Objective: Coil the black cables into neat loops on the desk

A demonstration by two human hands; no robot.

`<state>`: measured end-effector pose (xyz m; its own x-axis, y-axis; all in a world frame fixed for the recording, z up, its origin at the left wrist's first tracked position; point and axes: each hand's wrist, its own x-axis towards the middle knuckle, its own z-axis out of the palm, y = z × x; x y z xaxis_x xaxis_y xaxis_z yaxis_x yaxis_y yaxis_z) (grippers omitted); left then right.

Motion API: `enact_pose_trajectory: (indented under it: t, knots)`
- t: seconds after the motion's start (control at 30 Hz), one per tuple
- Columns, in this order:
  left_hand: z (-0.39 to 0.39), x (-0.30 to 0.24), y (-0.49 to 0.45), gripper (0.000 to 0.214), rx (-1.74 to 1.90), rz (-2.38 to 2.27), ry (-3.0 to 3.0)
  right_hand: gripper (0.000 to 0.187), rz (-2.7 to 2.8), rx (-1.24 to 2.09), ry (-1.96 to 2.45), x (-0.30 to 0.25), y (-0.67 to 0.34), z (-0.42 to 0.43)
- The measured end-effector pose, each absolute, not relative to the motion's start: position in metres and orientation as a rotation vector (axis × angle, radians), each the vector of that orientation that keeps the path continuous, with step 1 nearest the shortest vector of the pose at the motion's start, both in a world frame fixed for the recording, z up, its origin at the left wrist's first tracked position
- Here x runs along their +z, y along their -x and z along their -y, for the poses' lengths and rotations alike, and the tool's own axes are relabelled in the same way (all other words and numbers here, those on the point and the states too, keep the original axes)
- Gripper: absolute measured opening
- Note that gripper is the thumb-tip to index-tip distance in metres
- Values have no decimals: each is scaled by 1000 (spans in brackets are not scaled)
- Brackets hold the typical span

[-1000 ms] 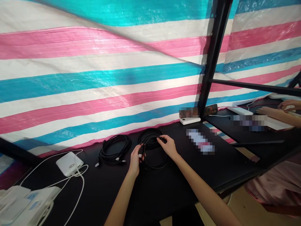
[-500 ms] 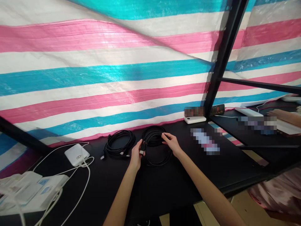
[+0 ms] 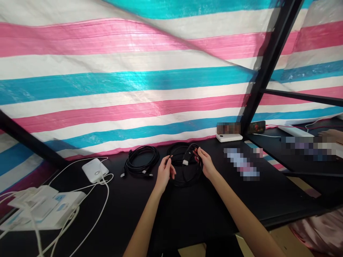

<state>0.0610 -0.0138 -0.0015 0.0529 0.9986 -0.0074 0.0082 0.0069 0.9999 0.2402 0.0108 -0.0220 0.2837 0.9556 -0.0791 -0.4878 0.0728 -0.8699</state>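
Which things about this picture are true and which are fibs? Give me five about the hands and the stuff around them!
1. The right hand is holding a black cable. True.
2. The other coil lies to the right of both hands. False: it lies to their left.
3. The plug hanging between the hands has a white tip. True.
4. The left hand is pressed flat on the table. False: its fingers are bent.
5. The wall sheet is plain green. False: it has pink, blue and white stripes.
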Motion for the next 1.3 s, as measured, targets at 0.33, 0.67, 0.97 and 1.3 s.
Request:
enact_pose_trajectory:
  t: [0.33, 0.67, 0.97, 1.3]
  knots:
    - [23, -3, -57, 24, 1524, -1369, -2082, 35, 510, 1412, 767, -10, -251, -9]
    - [29, 1, -56, 34, 1661, -1256, -2153, 23, 377, 1706, 487, 2, -249, -2]
    - [27, 7, -59, 45, 1698, -1193, -1372, 29, 540, 1689, 652, -1, -232, 8]
    - [16, 9, -35, 28, 1827, -1428, -1622, 25, 603, 1641, 844, -3, -236, 3]
